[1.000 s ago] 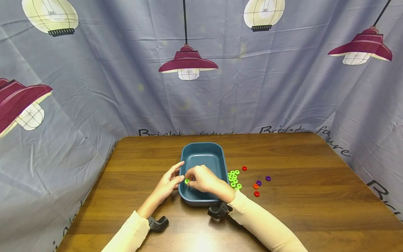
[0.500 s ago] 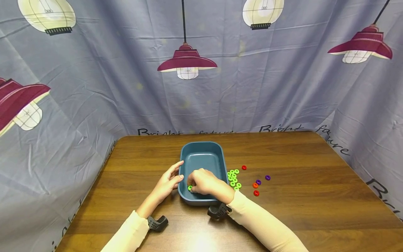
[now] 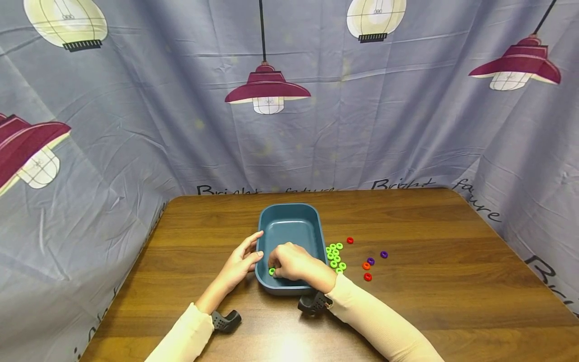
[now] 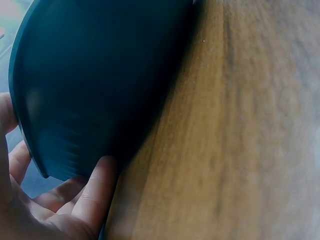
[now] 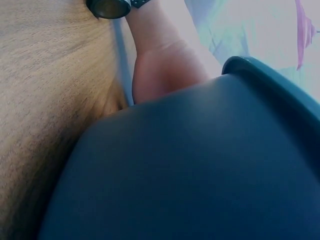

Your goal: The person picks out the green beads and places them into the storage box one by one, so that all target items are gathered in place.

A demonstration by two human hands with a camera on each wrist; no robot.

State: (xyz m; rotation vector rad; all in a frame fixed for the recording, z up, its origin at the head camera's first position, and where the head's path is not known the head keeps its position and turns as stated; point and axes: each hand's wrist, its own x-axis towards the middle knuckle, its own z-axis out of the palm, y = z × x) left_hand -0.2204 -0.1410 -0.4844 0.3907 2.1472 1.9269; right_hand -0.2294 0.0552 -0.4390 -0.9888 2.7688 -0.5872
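Note:
A blue plastic bin point(image 3: 291, 232) stands on the wooden table. At its left side my left hand point(image 3: 239, 262) holds the rim, with fingers point(image 4: 97, 192) against the outer wall in the left wrist view. Inside the bin, near the front left corner, my right hand point(image 3: 291, 261) has curled fingers and pinches a small green ring point(image 3: 272, 271) low over the floor. The right fingertips are partly hidden. In the right wrist view the bin's outer wall point(image 5: 175, 170) fills most of the frame, and the left wrist point(image 5: 162, 65) shows beyond it.
Several green rings point(image 3: 335, 252) lie in a cluster against the bin's right side. Farther right are red rings point(image 3: 368, 277), an orange ring point(image 3: 366, 266) and purple rings point(image 3: 384, 254). A printed curtain point(image 3: 190, 100) hangs behind the wooden table point(image 3: 443, 281).
My right hand has moved down toward the front of the bin, carrying the green ring with it, and then barely shifts. The left hand stays on the rim.

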